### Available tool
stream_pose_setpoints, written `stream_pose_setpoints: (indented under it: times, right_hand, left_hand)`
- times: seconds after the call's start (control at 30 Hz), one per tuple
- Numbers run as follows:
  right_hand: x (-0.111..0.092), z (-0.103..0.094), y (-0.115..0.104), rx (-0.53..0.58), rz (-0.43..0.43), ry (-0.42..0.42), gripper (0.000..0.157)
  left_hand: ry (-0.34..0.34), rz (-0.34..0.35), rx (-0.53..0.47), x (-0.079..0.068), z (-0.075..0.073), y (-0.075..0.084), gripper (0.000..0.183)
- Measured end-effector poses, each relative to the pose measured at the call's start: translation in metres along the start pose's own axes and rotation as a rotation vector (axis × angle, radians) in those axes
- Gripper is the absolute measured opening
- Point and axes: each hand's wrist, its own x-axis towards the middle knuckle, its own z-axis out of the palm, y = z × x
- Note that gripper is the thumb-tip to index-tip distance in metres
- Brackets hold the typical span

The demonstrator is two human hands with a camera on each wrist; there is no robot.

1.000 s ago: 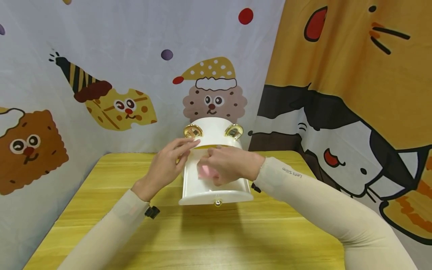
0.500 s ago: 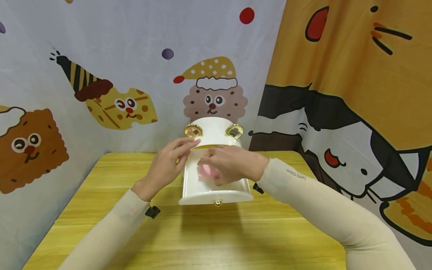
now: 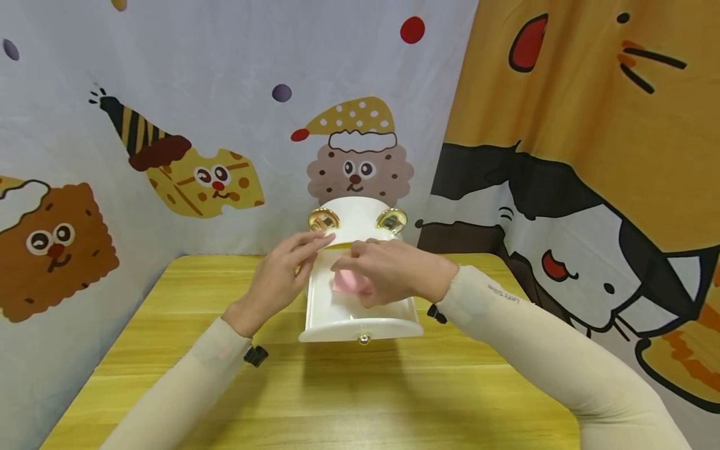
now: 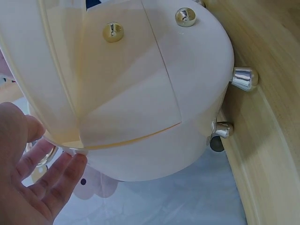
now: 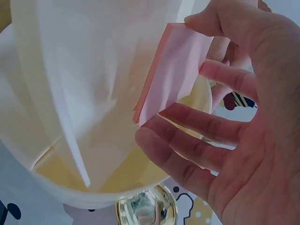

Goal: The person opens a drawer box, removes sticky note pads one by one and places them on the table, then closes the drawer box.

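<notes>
A white drawer box with gold ring-shaped parts stands on the table. Its drawer is pulled out toward me, with a gold knob on the front. My right hand is over the drawer, holding a pad of pink sticky notes between thumb and fingers. In the right wrist view the pad is tilted on edge beside the white inner wall. With fairly straight fingers, my left hand touches the box's left edge above the drawer opening. The left wrist view shows its fingertips against the rim.
The wood-grain table extends around the box. A cartoon-printed curtain hangs close behind it. More gold knobs and silvery feet stick out from the box.
My right hand has shifted slightly to the right over the drawer, still gripping the pink pad. My left hand stays against the box, and the drawer remains pulled out.
</notes>
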Motion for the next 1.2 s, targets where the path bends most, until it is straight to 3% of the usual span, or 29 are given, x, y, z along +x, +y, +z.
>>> stream_pose_setpoints:
  times: [0.6, 1.2]
  right_hand:
    - [-0.019, -0.009, 0.01, 0.032, 0.004, 0.031, 0.076]
    - [-0.026, -0.017, 0.016, 0.005, -0.043, 0.065, 0.071]
  left_hand:
    - [0.017, 0.016, -0.003, -0.002, 0.002, -0.001, 0.051]
    - [0.0, -0.004, 0.003, -0.001, 0.0, 0.002, 0.049]
